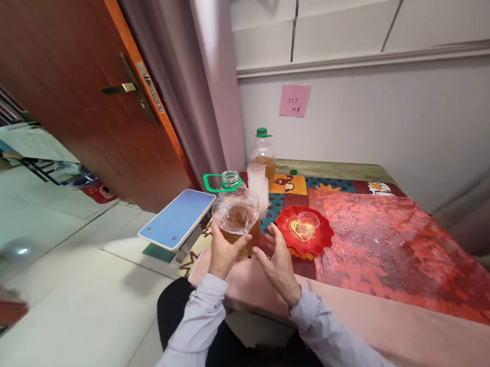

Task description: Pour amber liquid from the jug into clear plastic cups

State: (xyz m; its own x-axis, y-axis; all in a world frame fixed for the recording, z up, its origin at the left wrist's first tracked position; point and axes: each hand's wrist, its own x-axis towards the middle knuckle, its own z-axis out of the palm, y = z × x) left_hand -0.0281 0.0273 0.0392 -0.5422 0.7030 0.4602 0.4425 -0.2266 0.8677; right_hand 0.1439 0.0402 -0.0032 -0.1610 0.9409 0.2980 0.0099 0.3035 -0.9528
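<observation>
My left hand [221, 253] is wrapped round a clear plastic cup [237, 220] of amber liquid, held just above the near left corner of the table. My right hand [277, 262] hovers right beside the cup with its fingers spread, touching nothing that I can make out. Behind the cup is an open clear bottle [230, 181] with a green handle ring, a stack of clear cups [258, 187], and a green-capped bottle [263, 153] of amber liquid. To the right, a red scalloped plate [322, 237] carries a small clear cup [307, 222].
The table [389, 251] wears a red glossy sheet over a patterned cloth. A blue tablet-like device [178, 218] rests on a stand at the left edge. A wooden door [89, 98] and curtain stand left. A pink note [294, 100] hangs on the wall.
</observation>
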